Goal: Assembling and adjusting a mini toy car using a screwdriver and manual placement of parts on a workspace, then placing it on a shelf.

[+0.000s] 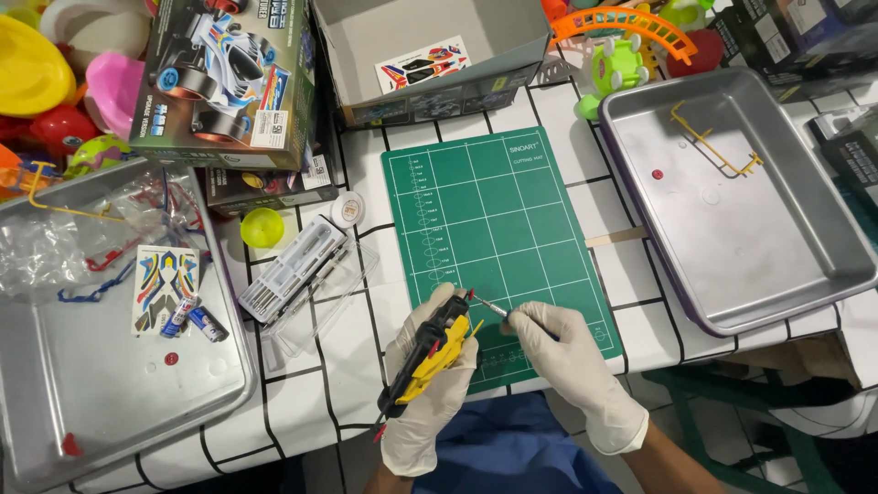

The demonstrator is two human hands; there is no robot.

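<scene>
left tray (55,402): at 9 o'clock, cut off by the edge; holds a sticker sheet (165,288) and crumpled bags, contents hard to read.
left hand (428,384): wrapped tight around a black-and-yellow chassis (428,359) at 6 o'clock; fingers hide its underside.
right hand (569,359): pinching a small screwdriver (490,308), tip touching the chassis over the green cutting mat (494,229).
right tray (741,210): at 3 o'clock, with a yellow sprue (713,146).

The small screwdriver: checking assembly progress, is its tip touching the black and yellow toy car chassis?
Touching: the head view shows the screwdriver tip meeting the chassis top.

Head camera looks steeply down, fairly close, at the table (366,183).
</scene>
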